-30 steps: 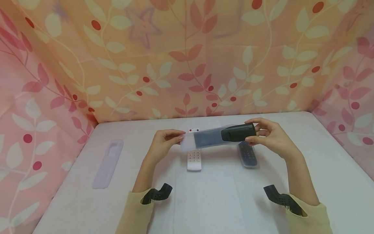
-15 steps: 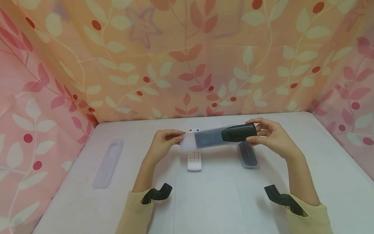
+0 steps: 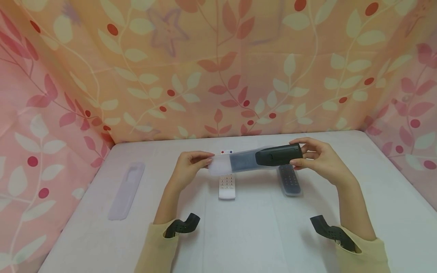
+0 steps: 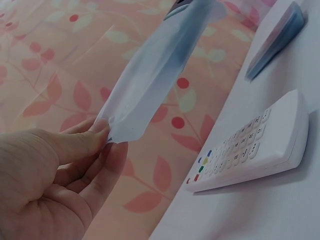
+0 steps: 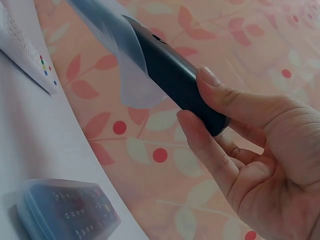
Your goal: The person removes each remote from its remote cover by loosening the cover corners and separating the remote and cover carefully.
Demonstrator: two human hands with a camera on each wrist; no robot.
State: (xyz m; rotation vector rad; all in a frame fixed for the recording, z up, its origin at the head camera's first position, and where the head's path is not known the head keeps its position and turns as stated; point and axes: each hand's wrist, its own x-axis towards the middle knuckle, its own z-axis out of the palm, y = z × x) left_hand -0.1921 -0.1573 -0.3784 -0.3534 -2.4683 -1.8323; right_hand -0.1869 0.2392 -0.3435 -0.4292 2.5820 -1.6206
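Right hand clamps thumb and fingers on the bare end of the long black plastic remote, while the left hand pinches the closed tip of the translucent silicone sleeve half over it, held above the table. The sleeve blurs the buttons. The sleeve's tip sits slightly further left than a second ago.

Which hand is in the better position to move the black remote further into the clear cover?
Probably the right hand. It grips the black remote at its bare end, which sticks out of the clear cover. The left hand only pinches the cover's empty end.
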